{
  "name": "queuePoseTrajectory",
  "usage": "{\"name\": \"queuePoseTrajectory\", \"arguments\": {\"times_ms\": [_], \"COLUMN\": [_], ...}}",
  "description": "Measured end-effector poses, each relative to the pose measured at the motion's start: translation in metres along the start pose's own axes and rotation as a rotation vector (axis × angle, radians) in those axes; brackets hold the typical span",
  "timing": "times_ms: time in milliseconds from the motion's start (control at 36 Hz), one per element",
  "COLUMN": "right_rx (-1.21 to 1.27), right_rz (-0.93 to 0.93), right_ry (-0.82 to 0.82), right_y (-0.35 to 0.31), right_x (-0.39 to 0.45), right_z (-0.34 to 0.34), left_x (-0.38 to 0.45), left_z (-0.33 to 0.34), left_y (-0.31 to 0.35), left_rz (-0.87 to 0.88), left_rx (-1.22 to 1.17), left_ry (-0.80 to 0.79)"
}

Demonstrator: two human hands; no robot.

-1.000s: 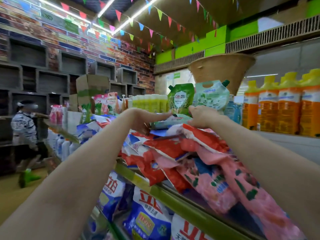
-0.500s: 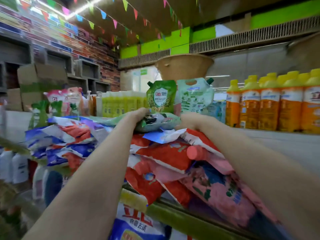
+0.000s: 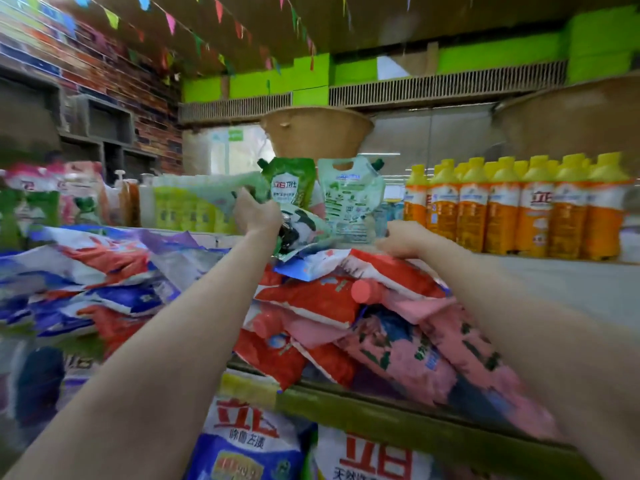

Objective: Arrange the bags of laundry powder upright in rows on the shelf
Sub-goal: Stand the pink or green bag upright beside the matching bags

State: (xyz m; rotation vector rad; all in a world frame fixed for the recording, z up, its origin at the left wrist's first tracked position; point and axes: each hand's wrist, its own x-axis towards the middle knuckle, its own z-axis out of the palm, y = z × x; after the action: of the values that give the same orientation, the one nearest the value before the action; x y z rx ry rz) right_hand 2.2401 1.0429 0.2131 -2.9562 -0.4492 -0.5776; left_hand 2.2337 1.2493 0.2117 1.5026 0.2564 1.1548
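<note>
- Shelf edge [image 3: 398, 408], green, crosses the lower frame; bags overhang it.
- Heaped laundry powder bags [image 3: 322, 303] lie flat mid-frame.
- Left hand [image 3: 258, 216] grips a green-white bag [image 3: 304, 226], tilted above the heap; right hand [image 3: 398, 239] curls on the top red bag.
- Orange bottles [image 3: 519, 216] line the bare right shelf top.

The shelf [image 3: 391, 408] has a green front edge running from nine o'clock down toward five o'clock. On it lies a heap of bags: red and pink bags [image 3: 349, 306] slumped flat at the centre, some hanging over the edge, and blue and white bags [image 3: 104, 271] piled flat at nine o'clock. At three o'clock, orange bottles [image 3: 519, 216] stand upright in a row.
</note>
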Motion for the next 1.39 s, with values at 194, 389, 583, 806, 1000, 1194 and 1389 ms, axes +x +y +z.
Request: {"name": "queuePoseTrajectory", "arguments": {"times_ms": [194, 389, 583, 806, 1000, 1194, 1389], "right_rx": [0.189, 0.525, 0.957, 1.132, 1.061, 1.048, 0.94], "right_rz": [0.147, 0.325, 0.387, 0.56, 0.555, 0.682, 0.76], "right_ry": [0.088, 0.337, 0.273, 0.189, 0.478, 0.607, 0.736], "right_y": [0.045, 0.105, 0.208, 0.3, 0.351, 0.415, 0.496], "right_x": [-0.032, -0.091, -0.225, -0.412, -0.504, -0.554, -0.563], "right_z": [-0.019, -0.062, -0.12, -0.117, -0.132, -0.125, -0.131], "left_x": [-0.044, -0.122, -0.254, -0.402, -0.51, -0.601, -0.663], "left_z": [-0.006, 0.005, 0.011, 0.053, 0.109, 0.165, 0.241], "left_y": [0.062, 0.136, 0.178, 0.208, 0.206, 0.218, 0.246], "left_rz": [0.143, 0.173, 0.173, 0.066, -0.125, -0.163, -0.09], "left_rx": [-0.058, -0.31, -0.484, -0.462, -0.393, -0.344, -0.447], "left_ry": [-0.029, -0.261, -0.65, -1.087, -1.245, -1.203, -1.216]}}
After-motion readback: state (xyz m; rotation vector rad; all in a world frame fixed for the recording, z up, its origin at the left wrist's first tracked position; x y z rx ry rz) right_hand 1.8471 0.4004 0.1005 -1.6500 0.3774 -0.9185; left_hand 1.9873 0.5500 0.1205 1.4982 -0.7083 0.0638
